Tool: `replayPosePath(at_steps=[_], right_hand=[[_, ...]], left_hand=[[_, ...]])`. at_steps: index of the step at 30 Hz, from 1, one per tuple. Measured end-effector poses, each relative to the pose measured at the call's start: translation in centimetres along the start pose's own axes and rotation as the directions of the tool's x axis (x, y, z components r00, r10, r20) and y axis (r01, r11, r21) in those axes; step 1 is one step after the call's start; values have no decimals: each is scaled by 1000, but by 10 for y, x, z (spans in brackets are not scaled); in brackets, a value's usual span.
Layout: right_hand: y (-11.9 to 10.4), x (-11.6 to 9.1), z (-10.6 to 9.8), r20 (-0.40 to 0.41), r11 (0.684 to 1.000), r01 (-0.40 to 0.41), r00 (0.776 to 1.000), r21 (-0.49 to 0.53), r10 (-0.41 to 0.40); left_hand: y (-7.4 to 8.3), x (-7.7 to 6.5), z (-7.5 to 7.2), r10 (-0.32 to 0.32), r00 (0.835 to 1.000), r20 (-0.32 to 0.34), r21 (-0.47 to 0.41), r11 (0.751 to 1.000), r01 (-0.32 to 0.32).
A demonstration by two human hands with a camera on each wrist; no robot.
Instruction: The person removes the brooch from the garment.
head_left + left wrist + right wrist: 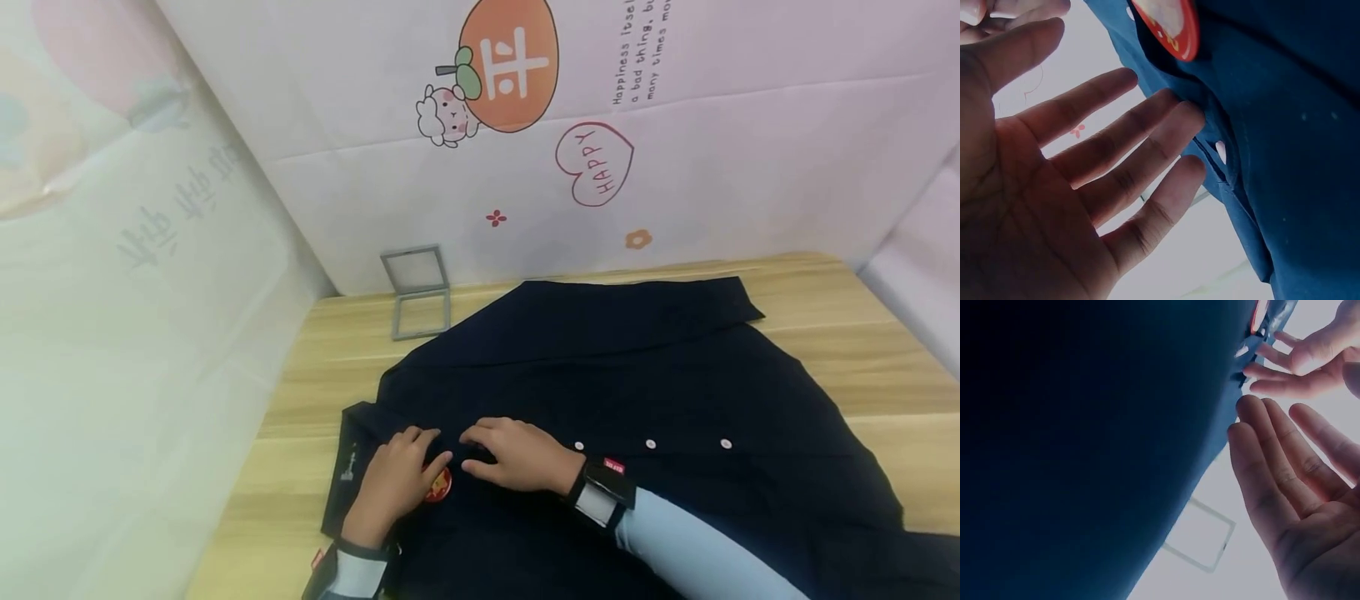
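A navy button-up shirt [637, 375] lies spread over the table, its white buttons [650, 444] in a row. My left hand [397, 475] is over the shirt's left end, beside a round red badge [438, 486]. In the left wrist view its fingers [1141, 162] are extended, tips at the button strip near a white button [1221, 152]; whether they touch the cloth is unclear. Facing it, my right hand [517, 454] hovers over or rests on the shirt. Its fingers [1266, 469] look nearly straight in the right wrist view, with nothing held.
A grey hinged square frame [422, 292] stands unfolded at the table's back left, close to the shirt's edge. Behind the wooden table [292, 433] rises a white printed cloth [360, 200], with more pale sheeting [150, 375] along the left side.
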State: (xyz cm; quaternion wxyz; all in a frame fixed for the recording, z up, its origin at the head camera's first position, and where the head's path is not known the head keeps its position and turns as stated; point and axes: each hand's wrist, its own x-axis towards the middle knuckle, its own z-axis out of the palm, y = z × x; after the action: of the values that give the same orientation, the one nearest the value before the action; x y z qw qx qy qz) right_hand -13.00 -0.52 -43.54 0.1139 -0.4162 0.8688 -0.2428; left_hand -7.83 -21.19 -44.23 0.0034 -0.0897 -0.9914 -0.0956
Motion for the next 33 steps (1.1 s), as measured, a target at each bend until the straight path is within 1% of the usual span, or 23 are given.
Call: replayPosePath(at_steps=[4,7,10,13,17,20,24,27,30,33], right_hand=[[-1,10,8,9,1000,17,1000,5,-17],[-1,16,14,15,1000,28,999,10,-28],[-2,20,18,28,999,47,999,10,-47],[-5,24,21,53,997,72,996,-2,-72],[-9,28,23,83,994,106,991,-35,-103],[-11,30,24,94,990,127,988,-69,-120],[-14,31,26,105,982,146,985,-124,-133],[-15,33,27,118,977,146,985,-157,-128],[-17,34,27,132,973,136,985,-185,-113],[-19,35,27,140,968,131,985,-212,-102]], left_hand=[[-2,1,1,10,1000,-14,1,1000,-10],[-4,1,1,19,1000,-17,-16,1000,-19],[-6,1,-2,32,999,0,-51,998,-32],[-8,0,-3,49,998,32,-88,995,-46],[-11,-1,-1,78,995,67,-116,991,-69],[-13,-1,1,92,992,82,-132,988,-81],[-15,0,1,87,989,124,-168,984,-65],[-15,-1,0,73,985,155,-208,977,-40],[-16,-1,0,65,984,164,-242,970,-24],[-18,0,0,70,984,162,-256,966,-27]])
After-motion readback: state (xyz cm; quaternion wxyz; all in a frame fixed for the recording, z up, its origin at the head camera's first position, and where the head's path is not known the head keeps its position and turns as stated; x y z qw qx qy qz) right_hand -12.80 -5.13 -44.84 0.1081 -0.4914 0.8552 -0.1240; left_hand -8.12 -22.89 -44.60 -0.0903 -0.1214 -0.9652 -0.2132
